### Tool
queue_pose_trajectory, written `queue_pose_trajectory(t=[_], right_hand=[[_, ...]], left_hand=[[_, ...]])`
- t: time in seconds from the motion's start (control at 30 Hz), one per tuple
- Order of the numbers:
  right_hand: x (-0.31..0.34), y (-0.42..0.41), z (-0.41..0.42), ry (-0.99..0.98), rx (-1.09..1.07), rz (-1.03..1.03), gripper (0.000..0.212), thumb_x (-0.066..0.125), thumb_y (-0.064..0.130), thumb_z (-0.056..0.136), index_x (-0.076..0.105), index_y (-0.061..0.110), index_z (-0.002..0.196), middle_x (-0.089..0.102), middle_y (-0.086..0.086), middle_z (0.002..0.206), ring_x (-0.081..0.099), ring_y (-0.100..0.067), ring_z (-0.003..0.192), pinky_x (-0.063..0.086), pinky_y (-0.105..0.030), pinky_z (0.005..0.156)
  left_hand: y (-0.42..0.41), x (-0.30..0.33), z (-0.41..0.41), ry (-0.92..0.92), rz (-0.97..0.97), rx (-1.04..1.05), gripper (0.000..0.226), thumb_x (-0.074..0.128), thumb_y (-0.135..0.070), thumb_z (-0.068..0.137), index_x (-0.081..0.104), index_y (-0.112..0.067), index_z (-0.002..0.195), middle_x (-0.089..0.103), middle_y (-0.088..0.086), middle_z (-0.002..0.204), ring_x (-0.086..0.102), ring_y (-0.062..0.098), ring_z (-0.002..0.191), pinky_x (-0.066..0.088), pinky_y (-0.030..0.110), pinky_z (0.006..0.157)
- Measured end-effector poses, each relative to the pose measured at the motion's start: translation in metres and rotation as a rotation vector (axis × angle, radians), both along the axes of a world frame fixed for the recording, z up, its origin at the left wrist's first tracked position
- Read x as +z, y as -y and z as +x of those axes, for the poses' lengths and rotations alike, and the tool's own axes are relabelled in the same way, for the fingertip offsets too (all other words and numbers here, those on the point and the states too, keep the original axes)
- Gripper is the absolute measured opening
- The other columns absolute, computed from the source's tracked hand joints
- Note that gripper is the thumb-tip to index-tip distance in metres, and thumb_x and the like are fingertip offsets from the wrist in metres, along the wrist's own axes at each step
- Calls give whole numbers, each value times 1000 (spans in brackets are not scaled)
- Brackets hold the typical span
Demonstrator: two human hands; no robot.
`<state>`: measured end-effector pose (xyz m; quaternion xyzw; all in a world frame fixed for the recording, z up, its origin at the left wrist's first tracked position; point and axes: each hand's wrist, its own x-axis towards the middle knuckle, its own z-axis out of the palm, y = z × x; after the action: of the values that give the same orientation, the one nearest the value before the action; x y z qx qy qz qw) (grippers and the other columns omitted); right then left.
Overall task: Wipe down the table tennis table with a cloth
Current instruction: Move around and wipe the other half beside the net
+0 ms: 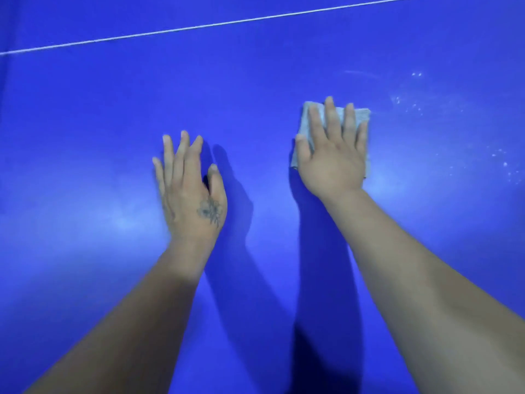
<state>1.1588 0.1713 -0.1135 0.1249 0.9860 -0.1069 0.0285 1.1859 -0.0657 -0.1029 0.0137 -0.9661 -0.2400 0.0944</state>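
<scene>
Blue tabletop (85, 123) fills the whole view, glossy, with pale glare patches toward the near side. One thin white line (216, 24) crosses the far part of it, rising slightly from left to right.

On the right half lies a grey cloth (359, 116), folded into a rough rectangle; its long axis runs from the near side toward the white line, tilted a little. The right hand (332, 157) lies flat on top of it, palm down, fingers straight and slightly spread, pointing toward the white line, thumb at the cloth's left edge. It covers most of the cloth, so only the far corners and slim strips at both sides show.

Further right, pale specks and faint smears (414, 103) dot the tabletop, just beside the cloth's far right corner and beyond.

Well apart to the left, the left hand (190, 189) rests palm down on the bare tabletop, fingers straight and held close together, holding nothing. A dark tattoo (210, 211) marks its back.
</scene>
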Motion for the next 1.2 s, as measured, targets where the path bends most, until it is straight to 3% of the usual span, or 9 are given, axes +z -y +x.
queue_pose_trajectory(t=[0.13, 0.3, 0.4, 0.63, 0.8, 0.97, 1.2], right_hand=[[0, 60, 42, -95, 169, 30, 63, 29, 51, 109, 30, 28, 168, 23, -1, 176, 14, -34, 164, 11, -58, 130], [6, 80, 125, -34, 298, -9, 61, 31, 49, 113, 21, 29, 170, 11, 5, 178, 2, -27, 166, 11, -55, 132], [7, 60, 170, -25, 320, -9, 62, 37, 49, 112, 23, 29, 169, 12, 7, 178, 5, -25, 166, 16, -57, 131], [10, -31, 168, 32, -44, 84, 63, 29, 47, 110, 26, 25, 169, 20, 0, 177, 13, -34, 164, 15, -59, 130], [2, -14, 92, 22, -201, -15, 70, 16, 55, 106, 17, 29, 170, 8, 2, 179, 0, -32, 165, 2, -57, 132], [-2, 51, 89, -69, 22, 46, 65, 27, 52, 108, 27, 27, 169, 21, -2, 177, 12, -36, 164, 8, -59, 131], [7, 83, 222, -30, 252, 21, 62, 35, 47, 113, 22, 28, 170, 13, 5, 178, 5, -27, 165, 13, -55, 132]], left_hand=[[19, -5, 80, 142, -280, -46, 60, 36, -39, 112, 35, -17, 167, 23, 7, 178, 7, 29, 167, 11, 58, 133], [19, -11, 76, 183, -329, -57, 62, 29, -44, 112, 26, -25, 170, 14, 5, 180, 4, 27, 167, 10, 58, 133], [20, -14, 78, 185, -329, -53, 63, 27, -45, 111, 24, -26, 171, 12, 3, 180, 3, 27, 167, 10, 57, 133], [20, -15, 76, 189, -349, -38, 65, 22, -48, 110, 21, -28, 172, 10, 3, 181, 3, 28, 167, 9, 57, 134], [20, -14, 77, 183, -340, -35, 64, 24, -47, 110, 22, -28, 171, 11, 3, 181, 3, 28, 167, 8, 57, 134], [21, -15, 76, 183, -347, -35, 64, 23, -48, 110, 21, -29, 171, 10, 2, 181, 3, 27, 167, 6, 56, 134], [21, -14, 77, 180, -349, -36, 64, 23, -49, 111, 21, -29, 171, 11, 2, 181, 3, 27, 167, 6, 56, 134]])
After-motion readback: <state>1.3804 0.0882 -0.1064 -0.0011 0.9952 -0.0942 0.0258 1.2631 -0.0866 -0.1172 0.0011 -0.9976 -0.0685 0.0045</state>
